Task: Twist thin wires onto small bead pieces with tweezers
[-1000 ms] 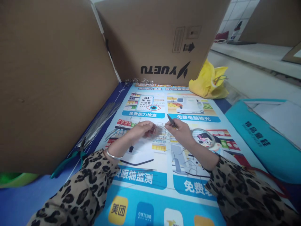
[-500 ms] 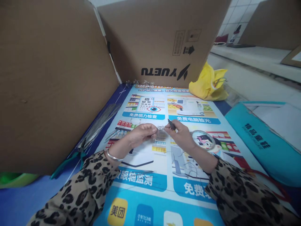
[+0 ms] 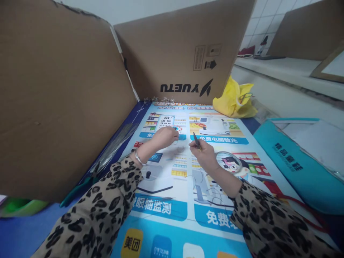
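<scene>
My left hand is closed, thumb and fingers pressed together over the printed poster. What it pinches, if anything, is too small to make out. To its right, my right hand is closed around a slim dark pointed tool, whose tip points up and away; its exact kind does not show. A gap separates the two hands. Faint thin wire shows under and between them. A bundle of straight thin wires lies at the left, close to teal-handled pliers partly covered by my sleeve.
Cardboard panels stand at the back and left. Small twisted wire pieces lie along the back panel. A yellow bag and a teal shoebox are on the right. A green container sits at lower left.
My left hand has moved forward, away from my right hand, and the small wire piece between them no longer shows there. My right hand still holds the dark tool. The view has shifted slightly.
</scene>
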### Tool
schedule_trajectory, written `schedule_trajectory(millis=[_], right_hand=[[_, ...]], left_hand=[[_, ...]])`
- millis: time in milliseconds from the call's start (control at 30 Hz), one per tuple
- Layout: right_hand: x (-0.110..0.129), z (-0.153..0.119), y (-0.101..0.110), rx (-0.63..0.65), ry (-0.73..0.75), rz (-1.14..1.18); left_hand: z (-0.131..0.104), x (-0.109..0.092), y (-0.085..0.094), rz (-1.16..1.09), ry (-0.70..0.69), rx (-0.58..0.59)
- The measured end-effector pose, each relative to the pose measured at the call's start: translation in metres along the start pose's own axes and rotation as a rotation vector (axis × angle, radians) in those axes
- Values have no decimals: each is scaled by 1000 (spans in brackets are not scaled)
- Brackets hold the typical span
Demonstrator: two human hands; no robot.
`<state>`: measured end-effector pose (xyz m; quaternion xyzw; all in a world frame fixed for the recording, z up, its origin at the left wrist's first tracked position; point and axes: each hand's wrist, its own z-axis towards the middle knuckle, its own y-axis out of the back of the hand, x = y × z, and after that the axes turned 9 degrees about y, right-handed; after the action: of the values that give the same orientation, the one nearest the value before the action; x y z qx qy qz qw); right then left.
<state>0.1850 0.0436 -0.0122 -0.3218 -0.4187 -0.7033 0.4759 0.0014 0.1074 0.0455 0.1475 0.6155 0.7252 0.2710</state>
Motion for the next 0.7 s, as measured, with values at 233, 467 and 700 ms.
schedule_trajectory(millis=[233,467,700], right_hand=[[3,0,0,14,-38,33],[4,1,-1,16,-64,67],[0,0,-1,17,-62,87]], left_hand=[[28,21,-27,-22,-50,45],[28,31,-18,-110,-39,6],[22,43,-9,-180,49,-108]])
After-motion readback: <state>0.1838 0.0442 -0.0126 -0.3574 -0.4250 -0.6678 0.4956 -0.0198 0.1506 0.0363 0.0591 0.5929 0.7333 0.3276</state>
